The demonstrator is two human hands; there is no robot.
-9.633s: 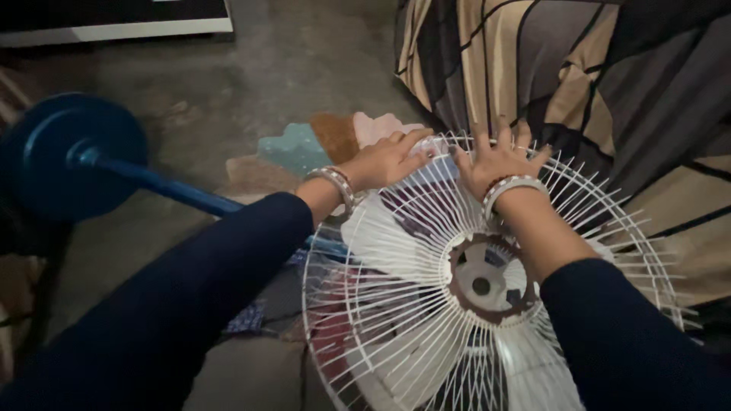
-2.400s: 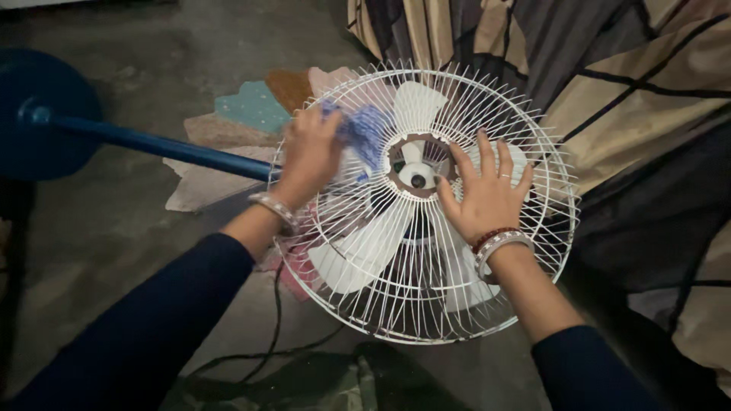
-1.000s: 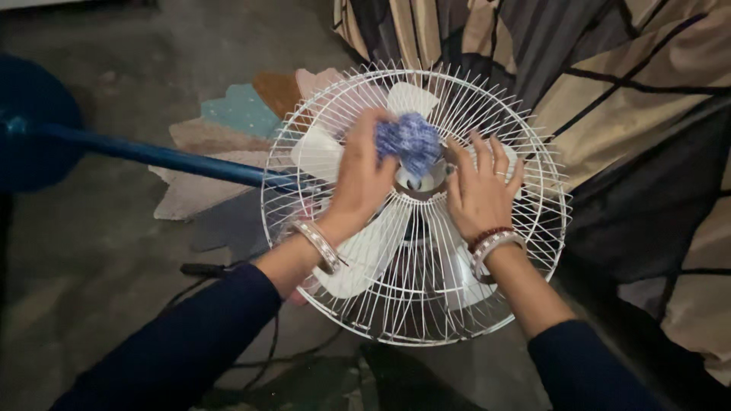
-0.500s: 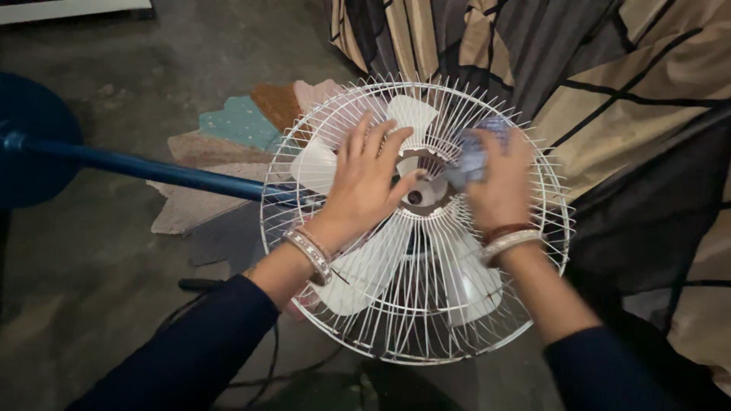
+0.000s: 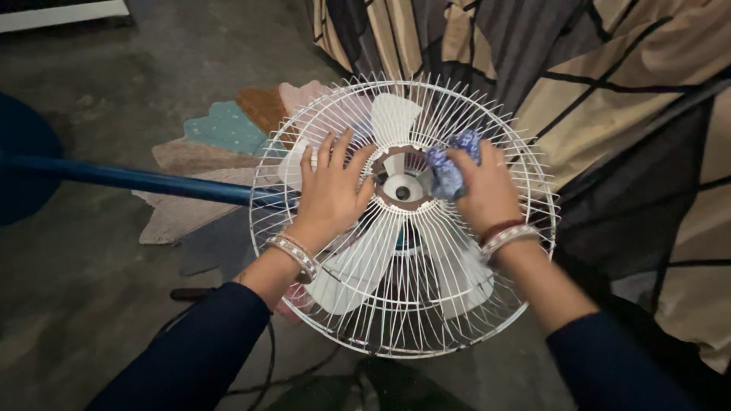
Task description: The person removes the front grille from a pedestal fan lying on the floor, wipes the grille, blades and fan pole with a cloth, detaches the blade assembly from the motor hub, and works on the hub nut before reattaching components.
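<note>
**Two hands on a white fan grille, blue cloth in the right**

Two bare hands rest on the fan, which lies tipped back over the concrete floor (image 5: 91, 304).

Largest item: striped fabric (image 5: 609, 91) in tan, grey and black, filling the upper right and running down the right edge.

Next: the white wire fan grille (image 5: 403, 320), round, facing up toward the viewer. Pale blades (image 5: 358, 266) show behind the wires; a round hub (image 5: 402, 189) sits at centre. The grille lies between the fabric on the right and a patchwork mat on the left.

A blue pole (image 5: 129, 179) runs from the left edge to the back of the grille, joined to a dark blue round base (image 5: 23, 167) at far left.

The patchwork mat (image 5: 221, 129), in teal, brown and pink pieces, lies on the floor under the pole and the grille's left rim.

A dark cable (image 5: 266, 358) trails on the floor below the grille.

Left hand (image 5: 329, 194): flat on the wires left of the hub, fingers spread, grip released, holding nothing. Metal bangle at the wrist; dark blue sleeve.

Right hand (image 5: 487, 190): grip clenched round a crumpled blue patterned cloth (image 5: 449, 167), pressed on the grille just right of the hub. Red and silver bangles at the wrist. This hand is slightly blurred.
</note>
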